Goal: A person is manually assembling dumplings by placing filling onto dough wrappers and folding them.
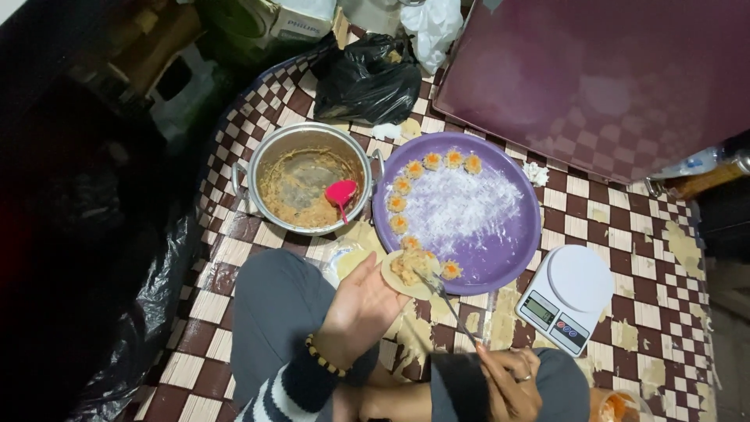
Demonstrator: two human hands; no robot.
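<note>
Pot [301, 181], purple tray [500, 250] and scale [564, 295] crowd the floor mat [234, 250] ahead; open mat left of pot.

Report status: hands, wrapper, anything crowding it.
Left hand holds filled wrapper. Right hand presses metal utensil into filling. Purple tray close beside.
</note>
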